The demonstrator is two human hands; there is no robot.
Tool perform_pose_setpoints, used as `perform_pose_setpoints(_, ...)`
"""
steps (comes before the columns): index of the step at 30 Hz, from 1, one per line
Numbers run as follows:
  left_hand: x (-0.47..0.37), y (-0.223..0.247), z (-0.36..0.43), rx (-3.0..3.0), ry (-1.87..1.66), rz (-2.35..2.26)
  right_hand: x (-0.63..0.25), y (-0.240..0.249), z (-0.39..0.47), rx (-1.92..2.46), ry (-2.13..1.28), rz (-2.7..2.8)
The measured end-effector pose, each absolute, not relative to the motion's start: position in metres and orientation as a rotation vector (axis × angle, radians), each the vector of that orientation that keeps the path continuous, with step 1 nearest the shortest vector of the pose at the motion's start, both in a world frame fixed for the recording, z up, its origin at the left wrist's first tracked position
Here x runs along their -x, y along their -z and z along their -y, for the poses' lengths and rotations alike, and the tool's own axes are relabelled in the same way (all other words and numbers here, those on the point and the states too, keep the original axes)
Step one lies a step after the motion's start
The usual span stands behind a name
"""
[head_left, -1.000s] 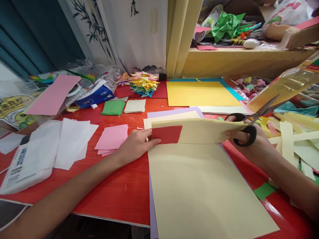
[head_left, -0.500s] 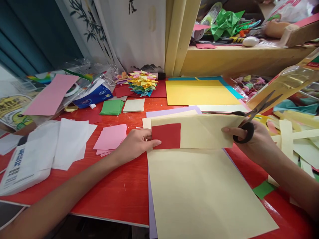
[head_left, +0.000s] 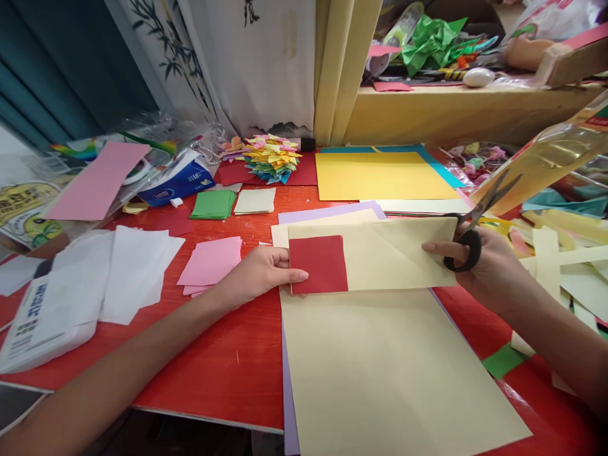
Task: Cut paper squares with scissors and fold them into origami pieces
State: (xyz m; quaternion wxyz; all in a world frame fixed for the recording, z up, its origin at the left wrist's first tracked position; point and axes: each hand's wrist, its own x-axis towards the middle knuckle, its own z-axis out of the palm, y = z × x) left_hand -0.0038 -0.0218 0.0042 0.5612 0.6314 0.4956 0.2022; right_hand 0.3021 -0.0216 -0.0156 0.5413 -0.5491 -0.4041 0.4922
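Note:
My left hand (head_left: 266,273) pinches the left end of a long cream paper strip (head_left: 389,256), with its thumb on a dark red square (head_left: 320,265) lying over the strip. My right hand (head_left: 479,259) holds black-handled scissors (head_left: 469,237), blades pointing up and away to the right and spread a little apart. Its thumb rests on the strip's right part. Beneath the strip lies a large cream sheet (head_left: 399,373) on top of a purple sheet (head_left: 289,392).
Around the red table (head_left: 213,361) are pink squares (head_left: 211,261), green squares (head_left: 213,204), white sheets (head_left: 135,272), a yellow sheet (head_left: 384,177) and a folded-paper cluster (head_left: 273,158). At right are cream scraps (head_left: 546,253) and a tilted bottle (head_left: 546,155).
The strip's right end has swung slightly toward the right, and its lower edge has come down a little with the red square. The scissors have tilted and shifted slightly left.

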Motion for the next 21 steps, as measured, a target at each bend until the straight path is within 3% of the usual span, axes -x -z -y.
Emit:
perform_pose_setpoints(9,0.003,-0.004,0.022,-1.42,-0.443,-1.117,-0.306,0.02,0.02,1.361,-1.162,0.962)
perform_pose_setpoints(21,0.004,0.006,0.026,-1.898,-0.623,-1.34,-0.3,0.016,0.023,1.162,-1.134,1.149)
